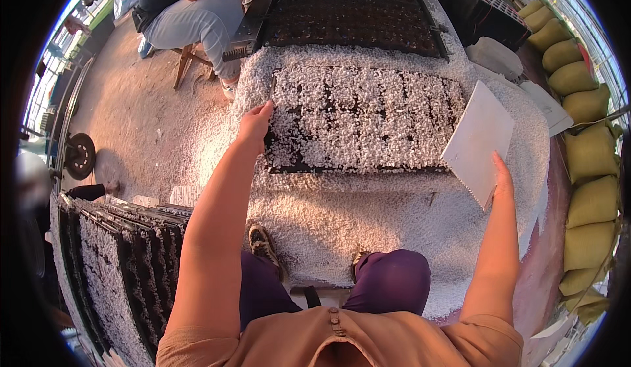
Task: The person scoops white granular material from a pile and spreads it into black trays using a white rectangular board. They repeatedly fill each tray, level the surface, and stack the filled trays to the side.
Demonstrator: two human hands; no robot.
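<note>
Tray btwn other trays & sacks

Both bare arms extend forward, well apart, left grip farther ahead, right grip closed with one digit extended.

Glows warm and bright over the floor, with patches of shadow across the white granules. Renders the black tray sharply. Pales toward white along the translucent right-hand wall. Blurs at far left over a pale shape, perhaps out of focus. Bends toward the rim, fringed blue, then drops to black.
</note>
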